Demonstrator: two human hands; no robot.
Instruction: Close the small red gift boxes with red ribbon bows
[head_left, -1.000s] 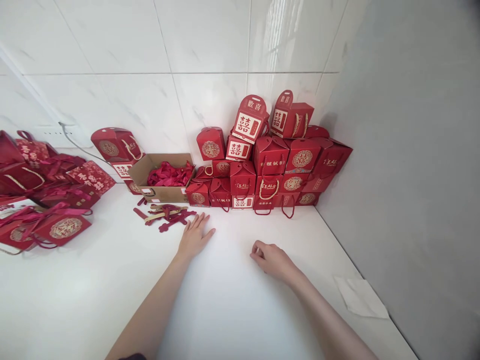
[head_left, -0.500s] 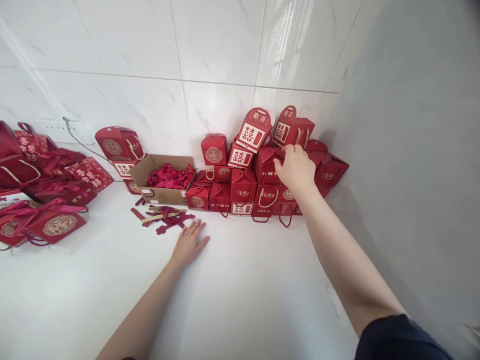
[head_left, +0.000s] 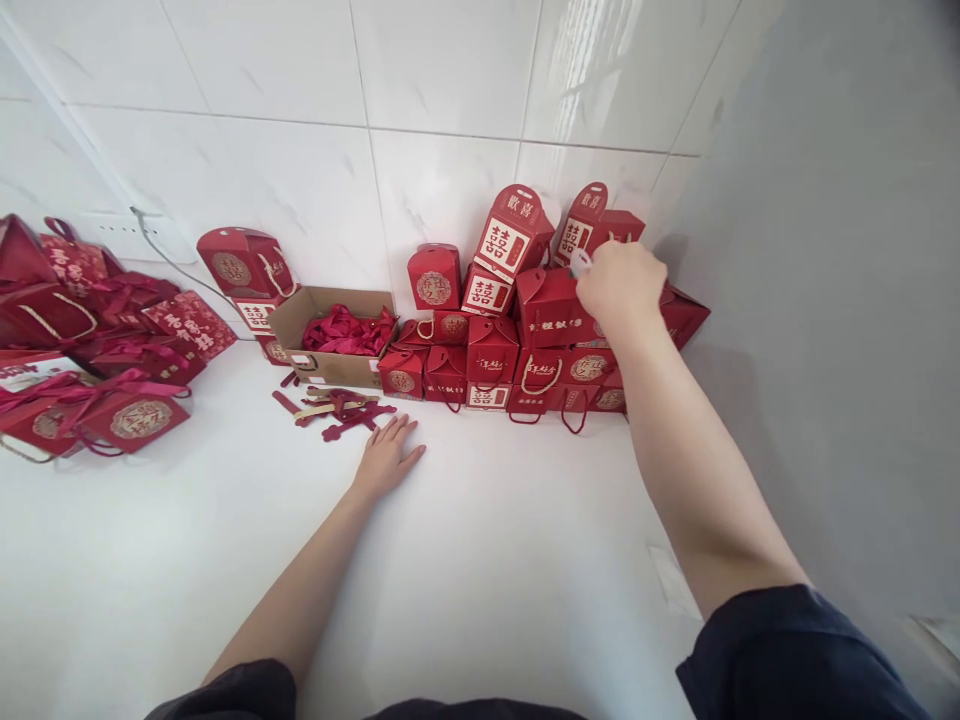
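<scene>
My left hand (head_left: 385,458) lies flat on the white tabletop with its fingers spread. Just beyond its fingertips is a loose heap of dark red and gold cut-out strips (head_left: 341,408). My right hand (head_left: 624,285) is closed above the stack of red gift boxes, with a small pale ring-shaped thing (head_left: 580,262) at its thumb side; most of that is hidden. Under and left of this hand is a red box (head_left: 549,300) with a folded top. Behind it leans a taller red box (head_left: 586,215) with a handle tab and a white patterned panel.
An open cardboard box (head_left: 337,368) holds crumpled red ribbon (head_left: 349,330). Left of it, several red boxes (head_left: 244,262) are stacked against the tiled wall (head_left: 442,170). More ribboned gift boxes (head_left: 142,415) crowd the far left, near a socket strip and grey cable (head_left: 169,250). A grey wall (head_left: 840,300) bounds the right.
My right hand has gone from reaching over the boxes with fingers extended to being closed, with the pale ring-shaped thing now showing. The view has shifted slightly; my left hand stays on the table.
</scene>
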